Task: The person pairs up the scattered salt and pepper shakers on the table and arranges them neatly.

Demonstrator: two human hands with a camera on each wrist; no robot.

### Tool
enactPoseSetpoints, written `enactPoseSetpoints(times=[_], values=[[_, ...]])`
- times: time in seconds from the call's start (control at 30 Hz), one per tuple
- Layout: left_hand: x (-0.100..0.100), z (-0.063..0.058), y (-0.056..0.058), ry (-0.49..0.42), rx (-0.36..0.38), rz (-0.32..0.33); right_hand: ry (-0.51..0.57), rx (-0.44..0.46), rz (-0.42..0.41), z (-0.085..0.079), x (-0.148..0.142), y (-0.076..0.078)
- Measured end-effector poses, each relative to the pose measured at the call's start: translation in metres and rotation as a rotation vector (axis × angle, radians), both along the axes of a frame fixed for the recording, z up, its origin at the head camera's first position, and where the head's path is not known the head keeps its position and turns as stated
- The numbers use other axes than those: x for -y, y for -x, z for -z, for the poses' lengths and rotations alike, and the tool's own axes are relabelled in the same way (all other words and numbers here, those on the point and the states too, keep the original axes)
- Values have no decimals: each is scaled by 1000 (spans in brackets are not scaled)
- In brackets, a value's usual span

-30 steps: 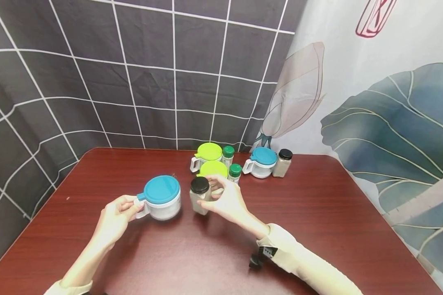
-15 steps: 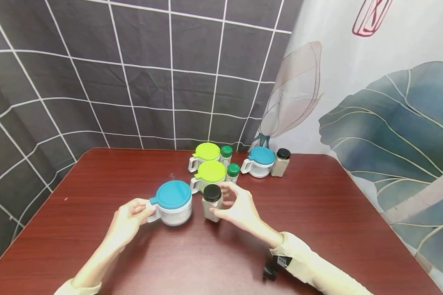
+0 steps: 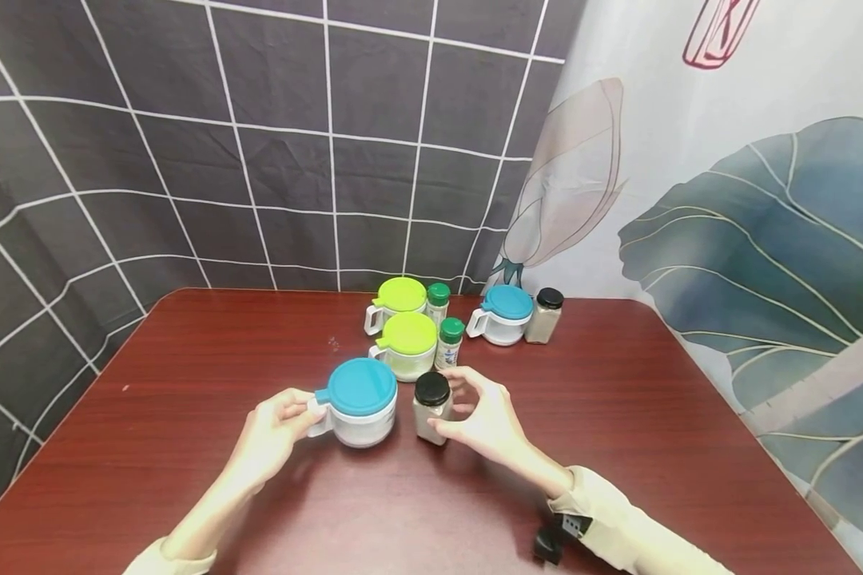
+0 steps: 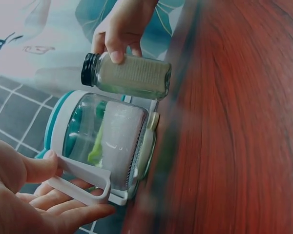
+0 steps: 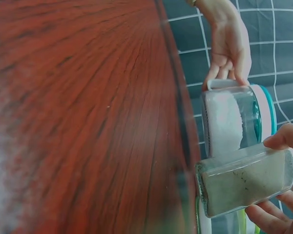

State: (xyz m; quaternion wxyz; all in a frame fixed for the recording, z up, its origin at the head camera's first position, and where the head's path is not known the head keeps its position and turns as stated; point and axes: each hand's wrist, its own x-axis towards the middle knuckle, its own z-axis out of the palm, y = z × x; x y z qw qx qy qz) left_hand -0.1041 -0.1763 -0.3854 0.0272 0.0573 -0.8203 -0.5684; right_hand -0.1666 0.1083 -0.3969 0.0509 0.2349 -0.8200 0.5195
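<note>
In the head view my left hand (image 3: pixel 276 431) pinches the white handle of a clear seasoning jar (image 3: pixel 363 423) with a blue lid. White grains fill part of the jar, and a bit of green shows through its wall in the left wrist view. Just right of it, my right hand (image 3: pixel 491 419) holds a square glass spice bottle (image 3: pixel 429 423) between thumb and fingers. The bottle has a black cap and pale greyish-brown powder inside. Both containers are upright, side by side, in front of a green-lidded seasoning jar (image 3: pixel 410 335).
Behind stand another green-lidded jar (image 3: pixel 401 295) and two green-capped shakers, one nearer (image 3: pixel 449 345) and one farther (image 3: pixel 438 299). At the back right are a blue-lidded jar (image 3: pixel 505 319) and a black-capped bottle (image 3: pixel 544 317). The reddish-brown table (image 3: pixel 618 399) meets hanging curtains at its back.
Both hands have moved right and slightly nearer the person, carrying the blue-lidded jar and the spice bottle. The front green-lidded jar is now uncovered. Both grips are kept.
</note>
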Motion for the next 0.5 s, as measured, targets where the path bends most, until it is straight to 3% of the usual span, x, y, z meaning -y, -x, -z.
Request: enactPoseSetpoints(times=[0.5], values=[[-30,5,11,-36,-29,18,-7,-20,54,0,-18,-5]])
